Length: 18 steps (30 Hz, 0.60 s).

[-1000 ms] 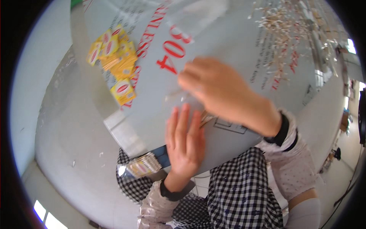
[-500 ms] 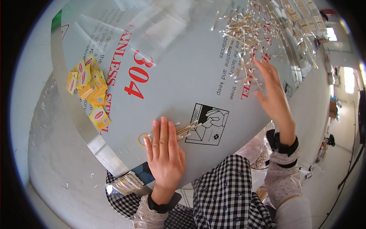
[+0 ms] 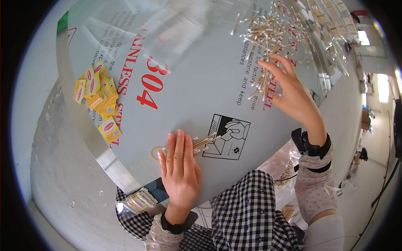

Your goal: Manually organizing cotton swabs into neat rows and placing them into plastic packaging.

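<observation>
My left hand (image 3: pixel 181 173) lies flat on the table (image 3: pixel 188 92) with its fingers stretched out, over a small bunch of cotton swabs (image 3: pixel 204 143). The swabs' white tips stick out to the right of my fingers; the rest is hidden. Beside my left thumb lies a thin yellow ring, like a rubber band (image 3: pixel 153 154). My right hand (image 3: pixel 295 94) reaches over the near end of a loose pile of cotton swabs (image 3: pixel 264 33). Its fingers are apart and curved, and nothing is held between them. Several swabs lie under and beside these fingers.
A heap of small yellow printed cards (image 3: pixel 100 94) lies on the left. Clear plastic bags (image 3: pixel 176 29) spread across the far side. Packed swab bundles (image 3: pixel 331 19) stand at the far right. A clear pack of swabs (image 3: pixel 142 198) sits by the near left table edge.
My right hand has moved left and in over the near swabs, its fingers more curved. Some swabs there have shifted slightly toward me. My left hand has stayed almost still.
</observation>
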Each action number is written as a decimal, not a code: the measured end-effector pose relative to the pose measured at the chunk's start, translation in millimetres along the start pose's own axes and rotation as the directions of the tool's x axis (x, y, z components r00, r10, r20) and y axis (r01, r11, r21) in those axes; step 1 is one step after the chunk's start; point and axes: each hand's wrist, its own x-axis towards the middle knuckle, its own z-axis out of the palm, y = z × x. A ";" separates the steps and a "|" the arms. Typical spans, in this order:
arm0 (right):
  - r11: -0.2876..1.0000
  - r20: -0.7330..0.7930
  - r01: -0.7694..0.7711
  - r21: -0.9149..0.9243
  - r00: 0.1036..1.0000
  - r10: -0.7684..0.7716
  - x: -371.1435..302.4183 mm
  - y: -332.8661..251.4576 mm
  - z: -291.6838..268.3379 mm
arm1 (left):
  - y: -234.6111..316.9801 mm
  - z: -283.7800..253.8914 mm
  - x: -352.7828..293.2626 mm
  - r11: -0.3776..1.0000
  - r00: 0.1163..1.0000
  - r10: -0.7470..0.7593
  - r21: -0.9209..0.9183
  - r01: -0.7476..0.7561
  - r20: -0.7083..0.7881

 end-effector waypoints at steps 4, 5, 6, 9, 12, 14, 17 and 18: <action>0.966 -0.034 0.223 -0.130 0.973 -0.229 21.1 21.2 2.9 | 0.7 -1.6 1.1 0.999 1.000 -0.003 -0.032 0.002 -0.003; 0.967 -0.050 0.247 -0.070 0.967 -0.250 24.6 23.2 4.2 | -0.1 -1.9 1.3 0.998 1.000 0.021 -0.065 -0.022 -0.017; 0.966 -0.048 0.248 -0.067 0.967 -0.252 25.2 22.9 5.3 | -0.8 -2.1 1.6 0.994 0.999 0.044 -0.097 -0.047 -0.030; 0.978 0.001 0.195 0.076 0.981 -0.196 28.4 6.9 9.6 | -1.8 -4.5 1.2 0.978 0.989 0.137 -0.153 -0.144 -0.057; 0.970 -0.011 0.231 0.078 0.973 -0.231 17.3 -23.3 27.9 | -3.1 -1.0 -0.3 0.962 0.974 0.200 -0.166 -0.217 -0.110; 0.966 -0.024 0.227 0.121 0.974 -0.226 1.3 -55.3 43.9 | -2.8 4.5 1.8 0.958 0.968 0.205 -0.171 -0.229 -0.142; 0.951 -0.036 0.263 0.161 0.965 -0.261 -20.4 -96.3 64.6 | -4.3 7.4 2.0 0.961 0.960 0.188 -0.164 -0.224 -0.208; 0.934 -0.039 0.329 0.136 0.944 -0.327 -25.3 -102.6 71.9 | -5.4 7.6 0.0 0.963 0.954 0.169 -0.166 -0.214 -0.249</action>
